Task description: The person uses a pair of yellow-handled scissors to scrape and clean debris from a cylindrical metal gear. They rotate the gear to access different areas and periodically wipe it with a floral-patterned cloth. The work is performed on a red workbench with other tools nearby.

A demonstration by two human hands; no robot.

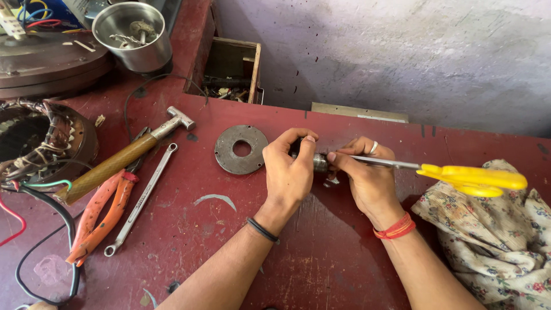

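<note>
My left hand (290,166) grips a small dark metal cylinder part (319,163) on the red workbench (321,252). My right hand (367,175) holds a pair of scissors with yellow handles (473,178) by its metal blades, the tips pressed against that part. A round metal disc with a centre hole (241,149) lies just left of my left hand. Most of the cylinder part is hidden by my fingers.
A wooden-handled hammer (123,155), orange-handled pliers (103,215) and a ring spanner (140,201) lie at left. A wound motor stator (37,143) with wires sits at the far left, a steel cup (133,35) behind it. A floral cloth (493,241) lies at right.
</note>
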